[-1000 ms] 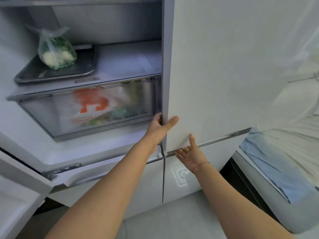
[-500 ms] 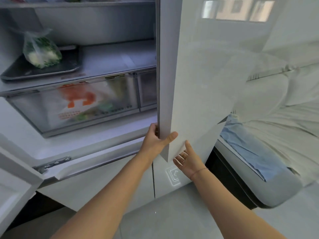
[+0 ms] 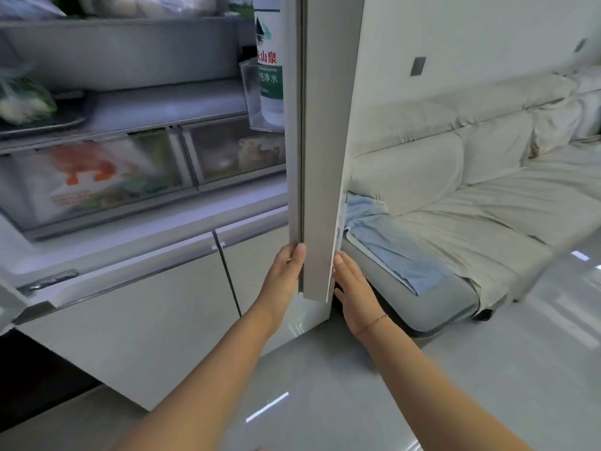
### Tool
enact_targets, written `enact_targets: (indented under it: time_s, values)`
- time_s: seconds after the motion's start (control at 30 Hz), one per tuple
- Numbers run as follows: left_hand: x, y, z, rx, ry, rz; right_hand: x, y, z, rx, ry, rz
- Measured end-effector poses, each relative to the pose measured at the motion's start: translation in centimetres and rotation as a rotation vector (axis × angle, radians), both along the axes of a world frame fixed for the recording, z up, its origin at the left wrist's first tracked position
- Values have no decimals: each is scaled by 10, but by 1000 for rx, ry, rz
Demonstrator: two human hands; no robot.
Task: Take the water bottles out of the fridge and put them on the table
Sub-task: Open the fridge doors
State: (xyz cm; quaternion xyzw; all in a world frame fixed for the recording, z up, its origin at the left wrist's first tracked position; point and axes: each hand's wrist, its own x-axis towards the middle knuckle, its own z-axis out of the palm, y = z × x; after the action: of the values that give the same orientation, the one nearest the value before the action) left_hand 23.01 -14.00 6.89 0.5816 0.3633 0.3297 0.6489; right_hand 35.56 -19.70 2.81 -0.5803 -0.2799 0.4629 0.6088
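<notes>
One water bottle, white w/ green label, stands upright in a clear door bin on the inner side of the open fridge door, approx 12 o'clock in view. At 6 o'clock below it, left hand grips the door's lower inner edge, thumb up along the gasket; right hand lies flat on the outer face, fingers straight. Crisper drawers sit at 9 o'clock, pale sofa w/ blue cloth at 3 o'clock.
</notes>
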Motion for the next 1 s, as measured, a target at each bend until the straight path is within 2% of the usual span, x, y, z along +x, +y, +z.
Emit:
enact_targets:
  time_s: [0.13, 0.3, 0.43, 0.67, 0.83, 1.0]
  values:
    - [28, -36, 1, -25, 22, -79, 26, -39, 31, 157, -128, -121]
    - [60, -61, 14, -18, 40, -50, 57, -66, 60, 243, -308, -251]
    - [87, -64, 31, 52, 68, -87, 88, -72, 75, 211, -452, -422]
    - [153, -50, 72, 120, 114, -293, 155, -63, 92, 98, -571, -727]
    - [203, -41, 82, 124, 127, -452, 204, -64, 94, 43, -548, -748]
    - [251, -17, 74, 215, 134, -503, 250, -58, 97, 51, -467, -728]
